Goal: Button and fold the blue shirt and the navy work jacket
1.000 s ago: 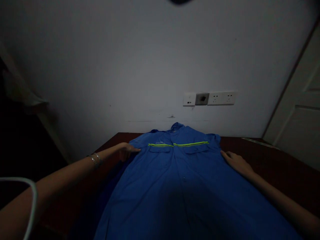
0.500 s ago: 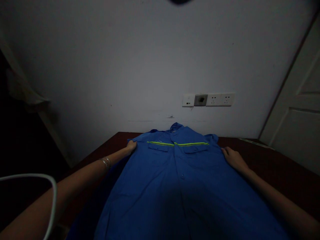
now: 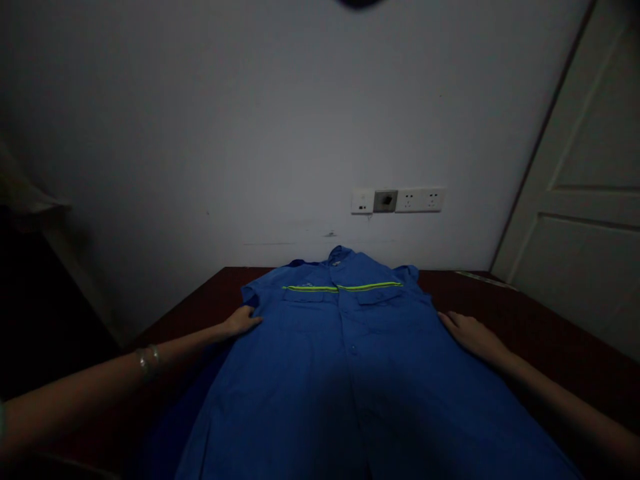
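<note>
A blue work shirt lies front side up on a dark red tabletop, its collar toward the wall. Yellow-green strips cross its chest above two pocket flaps, and a button placket runs down the middle. My left hand, a bracelet on its wrist, is closed on the shirt's left edge just below the sleeve opening. On the opposite edge, the fingertips of my right hand pinch the cloth at the side. The shirt's lower part falls into deep shadow, and its hem is out of sight.
Behind the tabletop rises a pale wall with a row of sockets. A panelled door stands at the right. Darker blue cloth lies under the shirt's left side. Pale cloth hangs at the far left.
My left hand has slid down the shirt's edge, toward me, and the sleeve opening now shows above it. My right hand has also moved slightly down its edge. The view has shifted right.
</note>
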Action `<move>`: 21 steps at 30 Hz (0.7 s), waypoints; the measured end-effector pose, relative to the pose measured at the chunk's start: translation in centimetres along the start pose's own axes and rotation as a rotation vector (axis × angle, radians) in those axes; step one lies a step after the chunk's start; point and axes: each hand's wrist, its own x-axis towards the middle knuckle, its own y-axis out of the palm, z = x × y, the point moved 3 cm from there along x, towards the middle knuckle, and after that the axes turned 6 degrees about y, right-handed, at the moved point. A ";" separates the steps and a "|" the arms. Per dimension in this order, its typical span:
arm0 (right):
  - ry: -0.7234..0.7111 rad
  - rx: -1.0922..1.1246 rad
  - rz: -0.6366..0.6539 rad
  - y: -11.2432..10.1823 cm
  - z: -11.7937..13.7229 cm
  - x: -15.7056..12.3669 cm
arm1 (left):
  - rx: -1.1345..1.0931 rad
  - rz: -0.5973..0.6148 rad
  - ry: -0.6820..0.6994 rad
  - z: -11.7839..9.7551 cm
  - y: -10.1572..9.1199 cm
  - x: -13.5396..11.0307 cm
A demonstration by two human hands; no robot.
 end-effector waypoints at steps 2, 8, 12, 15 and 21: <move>0.011 -0.006 -0.008 -0.2 -0.4 -1.1 | -0.185 0.043 -0.041 0.9 0.4 -0.6; 0.021 -0.072 -0.013 -0.4 0.4 -2.2 | -0.492 0.063 -0.172 2.2 0.9 -2.1; 0.071 -0.115 -0.067 -1.4 0.6 -3.8 | -0.388 0.009 -0.210 2.6 0.3 -3.5; 0.083 -0.035 -0.040 -2.5 -0.4 -6.4 | -0.386 0.244 -0.269 2.9 -0.3 -5.9; 0.016 0.086 0.142 -2.3 -2.8 -13.9 | -0.382 0.705 -0.256 1.4 -1.7 -13.5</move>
